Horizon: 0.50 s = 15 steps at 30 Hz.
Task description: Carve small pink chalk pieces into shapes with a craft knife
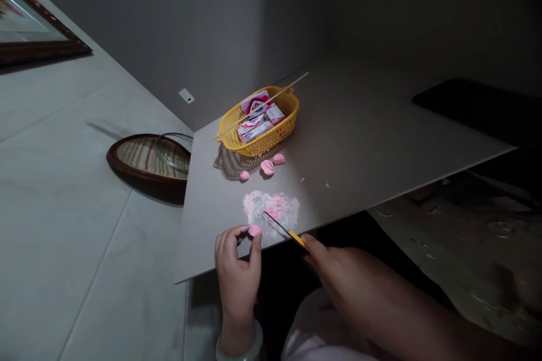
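Between the thumb and fingertips of my left hand (238, 256) is a small rounded piece of pink soap (254, 230), close to the table's front edge. My right hand (317, 254) is closed around the yellow handle of a thin-bladed knife (297, 238). The blade points up and left, its tip over a patch of pink and whitish shavings (275, 208) on the grey tabletop. Beyond the shavings lie three more soap pieces: a small one (244, 176), a larger cut one (267, 167) and a blocky one (279, 159). The fingers of my right hand are partly hidden.
A yellow perforated basket (262, 144) holds several pink-and-white boxes (256, 131), with a thin wooden stick (296, 80) across its top. Small pink crumbs (327, 185) lie to the right. A dark flat object (470, 110) is at far right. Left of the table stands a woven-seat stool (139, 152).
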{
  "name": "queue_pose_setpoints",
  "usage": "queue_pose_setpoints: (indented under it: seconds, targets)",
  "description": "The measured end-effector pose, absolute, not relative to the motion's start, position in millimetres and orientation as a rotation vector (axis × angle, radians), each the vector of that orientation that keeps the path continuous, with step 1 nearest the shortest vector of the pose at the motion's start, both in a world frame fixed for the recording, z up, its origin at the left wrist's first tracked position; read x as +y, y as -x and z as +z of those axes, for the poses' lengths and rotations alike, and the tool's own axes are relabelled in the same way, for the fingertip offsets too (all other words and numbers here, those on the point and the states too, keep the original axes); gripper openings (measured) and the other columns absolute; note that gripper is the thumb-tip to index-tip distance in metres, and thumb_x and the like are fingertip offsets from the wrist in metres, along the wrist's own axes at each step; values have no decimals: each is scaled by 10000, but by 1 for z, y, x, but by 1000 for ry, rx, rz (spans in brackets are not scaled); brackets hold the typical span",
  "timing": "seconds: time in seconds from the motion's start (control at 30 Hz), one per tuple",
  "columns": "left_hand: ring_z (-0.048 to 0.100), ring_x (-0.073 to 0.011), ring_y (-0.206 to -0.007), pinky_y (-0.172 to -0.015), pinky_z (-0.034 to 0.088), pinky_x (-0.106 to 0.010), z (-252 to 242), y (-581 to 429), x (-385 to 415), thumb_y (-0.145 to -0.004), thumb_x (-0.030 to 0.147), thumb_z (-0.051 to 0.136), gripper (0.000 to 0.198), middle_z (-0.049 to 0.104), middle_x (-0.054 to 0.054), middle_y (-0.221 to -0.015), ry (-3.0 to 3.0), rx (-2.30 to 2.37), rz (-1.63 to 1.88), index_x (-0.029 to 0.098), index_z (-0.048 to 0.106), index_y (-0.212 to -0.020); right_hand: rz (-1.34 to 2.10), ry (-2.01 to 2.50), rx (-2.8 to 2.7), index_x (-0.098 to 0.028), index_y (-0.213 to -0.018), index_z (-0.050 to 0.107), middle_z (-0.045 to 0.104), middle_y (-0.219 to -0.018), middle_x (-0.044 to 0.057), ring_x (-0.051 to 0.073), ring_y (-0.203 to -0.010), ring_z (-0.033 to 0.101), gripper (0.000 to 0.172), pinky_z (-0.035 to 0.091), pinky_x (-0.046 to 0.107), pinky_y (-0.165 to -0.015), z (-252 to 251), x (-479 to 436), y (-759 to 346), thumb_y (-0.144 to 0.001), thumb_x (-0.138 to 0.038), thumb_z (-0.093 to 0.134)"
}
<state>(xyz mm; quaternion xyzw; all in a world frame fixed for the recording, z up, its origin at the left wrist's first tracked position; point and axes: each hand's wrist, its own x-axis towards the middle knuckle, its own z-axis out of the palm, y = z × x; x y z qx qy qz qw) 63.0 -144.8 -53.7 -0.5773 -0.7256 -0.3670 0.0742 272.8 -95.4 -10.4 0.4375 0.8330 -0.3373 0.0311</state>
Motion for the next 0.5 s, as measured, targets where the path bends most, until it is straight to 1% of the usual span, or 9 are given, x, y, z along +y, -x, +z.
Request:
queue_pose_setpoints:
  seconds: [0.1,0.23,0.33,0.4,0.5]
  targets:
    - [640,-231,-867,-804,535,-381,-54,-61,-143,-903,416,708,205,694,-63,-929,1721,-2216,-1086,221,679,-961,-1128,-1283,2501,-202,-1362,604,789,-926,98,258,-822,765,426,458,294,-633,-9,-96,-277,-992,-54,454]
    - [648,-219,-874,-817,536,-372,-52,-59,-141,-911,435,692,218,709,-64,-961,1694,-2345,-1152,228,708,-977,-1194,-1276,2485,-216,-1305,631,789,-913,96,266,-804,763,361,427,306,-605,-9,-95,-277,-1025,-108,431]
    - [661,-205,-872,-826,544,-354,-47,-61,-141,-896,465,704,264,723,-71,-984,1617,-2485,-1306,220,728,-992,-1259,-1238,2468,-211,-1294,640,790,-904,97,269,-794,764,369,419,303,-595,-11,-93,-276,-989,-88,475]
    - [671,-195,-863,-811,554,-328,-42,-64,-142,-868,471,736,291,732,-76,-974,1524,-2588,-1519,207,736,-992,-1233,-1262,2488,-210,-1294,646,791,-887,99,270,-788,765,379,432,299,-597,-15,-92,-277,-979,-84,478]
    - [680,-162,-821,-748,566,-263,-34,-66,-144,-826,427,790,289,737,-72,-949,1296,-2633,-2099,189,739,-981,-1166,-1325,2607,-205,-1222,686,778,-779,73,233,-691,753,356,446,267,-568,-23,-93,-278,-972,-89,462]
